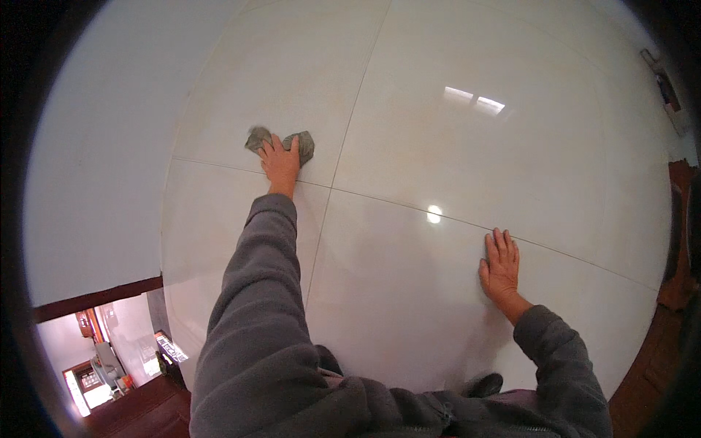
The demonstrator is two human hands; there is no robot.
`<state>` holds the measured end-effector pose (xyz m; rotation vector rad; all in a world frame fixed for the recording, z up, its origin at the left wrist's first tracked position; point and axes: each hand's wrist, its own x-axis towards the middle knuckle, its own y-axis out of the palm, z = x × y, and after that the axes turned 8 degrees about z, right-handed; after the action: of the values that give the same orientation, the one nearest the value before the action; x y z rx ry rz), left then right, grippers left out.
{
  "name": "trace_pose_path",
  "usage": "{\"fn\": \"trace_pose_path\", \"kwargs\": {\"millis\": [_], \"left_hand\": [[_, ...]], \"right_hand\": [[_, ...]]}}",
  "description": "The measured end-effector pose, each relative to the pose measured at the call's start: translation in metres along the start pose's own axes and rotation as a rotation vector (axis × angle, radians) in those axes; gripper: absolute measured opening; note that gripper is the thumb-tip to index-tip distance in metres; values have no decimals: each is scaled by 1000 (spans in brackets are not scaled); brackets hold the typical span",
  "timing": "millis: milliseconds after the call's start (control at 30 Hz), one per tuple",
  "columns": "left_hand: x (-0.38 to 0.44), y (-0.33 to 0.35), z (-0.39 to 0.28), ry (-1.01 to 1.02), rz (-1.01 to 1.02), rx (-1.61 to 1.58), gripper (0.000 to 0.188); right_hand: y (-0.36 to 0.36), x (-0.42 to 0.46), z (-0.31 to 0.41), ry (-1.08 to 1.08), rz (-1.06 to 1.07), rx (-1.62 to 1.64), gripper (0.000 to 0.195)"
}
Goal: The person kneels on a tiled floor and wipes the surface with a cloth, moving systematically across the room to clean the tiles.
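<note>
My left hand (pixel 280 162) is stretched far forward on a glossy cream tiled floor (pixel 416 274). It presses down on a crumpled grey-green cloth (pixel 302 145), its fingers spread over the middle. Folds of the cloth stick out on both sides of the hand; the part under the palm is hidden. My right hand (pixel 500 268) rests on the tile at the right, just short of a joint line. Its fingers point forward, and nothing is in it.
A plain white wall (pixel 104 164) borders the floor on the left. At lower left is a doorway with a dark red frame (pixel 104 297). Reddish-brown wood (pixel 679 235) stands along the right edge. A dark shoe (pixel 484 384) shows beneath me. Bright light reflections (pixel 434 214) lie on the tiles.
</note>
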<state>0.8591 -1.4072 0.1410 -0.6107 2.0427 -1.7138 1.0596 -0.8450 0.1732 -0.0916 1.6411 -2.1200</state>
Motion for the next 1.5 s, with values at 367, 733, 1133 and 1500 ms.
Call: {"fn": "trace_pose_path", "kwargs": {"millis": [367,733,1133,1500], "left_hand": [[-148,22,-132,932,194,-297,82],[-291,-33,386,-522,-108,-94,75],[-204,-13,228,705,67,-391,84],[-226,-62,671,-945,-193,-35,75]], "right_hand": [[-4,17,10,-6,-86,-109,67],[44,20,47,357,-34,-84,67],[8,160,341,-422,238,11,53],[-140,271,78,75,256,-122,42]]}}
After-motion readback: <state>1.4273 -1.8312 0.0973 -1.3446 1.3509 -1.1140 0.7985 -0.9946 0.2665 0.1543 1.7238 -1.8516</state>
